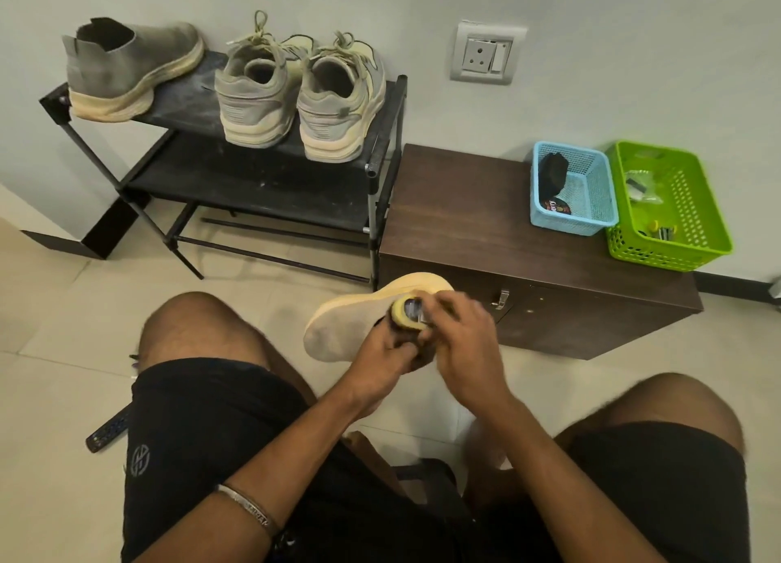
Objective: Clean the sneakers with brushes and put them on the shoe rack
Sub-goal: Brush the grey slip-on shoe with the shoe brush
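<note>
My left hand (380,347) grips a sneaker (350,321) sole-up near the rack (262,173); my right hand (460,338) clasps a brush (408,311) against it.

The seated person's forearms converge between bare knees. The left hand (382,347) curls its fingers in a grip, a bangle on its wrist. The right hand (465,342), motion-blurred, arches beside it, fingers bent downward.
</note>
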